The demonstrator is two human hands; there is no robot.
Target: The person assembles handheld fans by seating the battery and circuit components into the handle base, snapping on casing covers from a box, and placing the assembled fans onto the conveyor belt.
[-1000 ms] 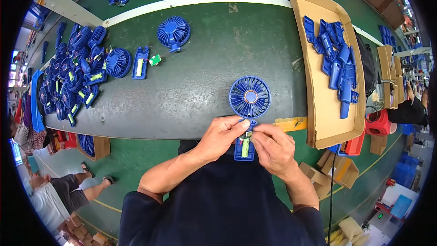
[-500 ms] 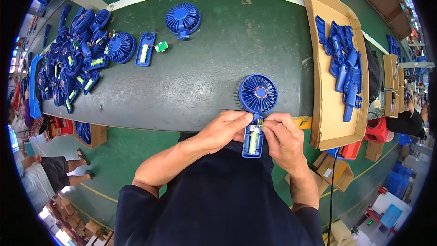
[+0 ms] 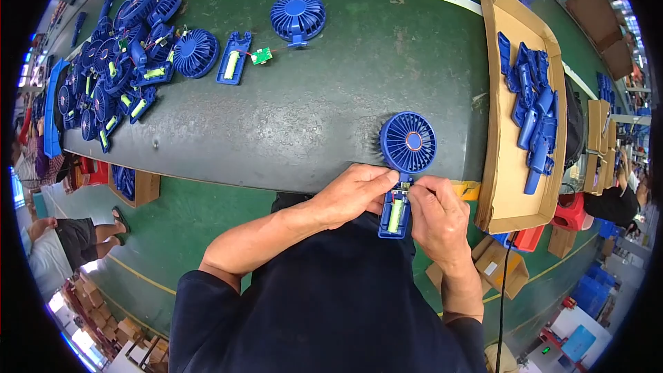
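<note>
A blue handheld fan (image 3: 409,142) is held over the table's near edge, its round grille pointing away from me. The handle lies open toward me and shows a pale green battery cell (image 3: 396,215) inside. My left hand (image 3: 359,192) is closed on the fan's neck, thumb on top. On the other side, my right hand (image 3: 440,211) pinches at the top of the open handle, by a small circuit part; what its fingertips grip is too small to make out.
A heap of blue fans (image 3: 103,76) with exposed cells covers the table's left end. Farther back are an open handle with a green circuit board (image 3: 262,56) and another fan (image 3: 298,15). A cardboard tray (image 3: 497,166) of blue handle covers (image 3: 537,110) stands right.
My view has shifted slightly, so the scene sits differently in the picture. Both hands stay at the fan's neck and handle, with the right fingers slightly changed in position.
</note>
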